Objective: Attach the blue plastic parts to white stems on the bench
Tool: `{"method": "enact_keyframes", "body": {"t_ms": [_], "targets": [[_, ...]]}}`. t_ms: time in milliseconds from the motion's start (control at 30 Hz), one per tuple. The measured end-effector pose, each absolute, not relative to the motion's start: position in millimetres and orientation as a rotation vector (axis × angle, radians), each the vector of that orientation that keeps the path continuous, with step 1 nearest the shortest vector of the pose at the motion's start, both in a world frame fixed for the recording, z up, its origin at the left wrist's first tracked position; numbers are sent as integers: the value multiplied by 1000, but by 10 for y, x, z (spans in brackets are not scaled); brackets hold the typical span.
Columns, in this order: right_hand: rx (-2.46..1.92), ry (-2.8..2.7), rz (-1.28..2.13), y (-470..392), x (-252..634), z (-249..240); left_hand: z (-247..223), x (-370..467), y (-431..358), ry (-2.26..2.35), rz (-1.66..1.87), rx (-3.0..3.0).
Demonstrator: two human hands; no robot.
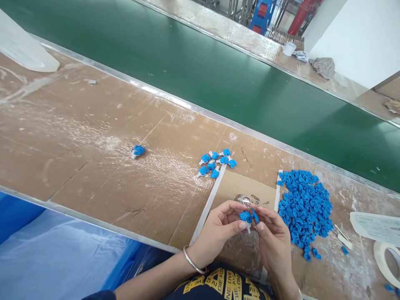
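Pinched between left hand (pixel 218 227) and right hand (pixel 273 233): small glossy blue plastic clip (pixel 246 217), white stem downward, long axis upright. Right of grip, heaped blue plastic clips (pixel 304 206) on scuffed cardboard-covered desk (pixel 93 166).

Both hands meet low in the frame, right of centre. The left hand (pixel 218 229) comes in from the lower left, forearm bare, wrist bent, palm turned toward the right, its thumb and fingers curled inward to a pinch. The right hand (pixel 275 237) rises from the bottom edge, back of the hand facing up, thumb and forefinger pressed together beside the left fingertips. The fingertips of the two hands nearly touch, both closed in a fine grip.
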State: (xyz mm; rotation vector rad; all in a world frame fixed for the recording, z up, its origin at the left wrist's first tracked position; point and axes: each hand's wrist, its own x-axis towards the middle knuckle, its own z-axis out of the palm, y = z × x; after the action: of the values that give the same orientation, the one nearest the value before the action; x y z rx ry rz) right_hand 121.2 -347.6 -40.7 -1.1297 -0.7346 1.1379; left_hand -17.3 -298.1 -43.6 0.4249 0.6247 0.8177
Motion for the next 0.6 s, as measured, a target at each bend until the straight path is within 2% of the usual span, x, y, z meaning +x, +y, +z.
{"method": "enact_keyframes", "body": {"t_ms": [600], "targets": [[-1138, -937, 971, -3544, 1176, -375, -392, -175, -3017, 692, 802, 453]]}}
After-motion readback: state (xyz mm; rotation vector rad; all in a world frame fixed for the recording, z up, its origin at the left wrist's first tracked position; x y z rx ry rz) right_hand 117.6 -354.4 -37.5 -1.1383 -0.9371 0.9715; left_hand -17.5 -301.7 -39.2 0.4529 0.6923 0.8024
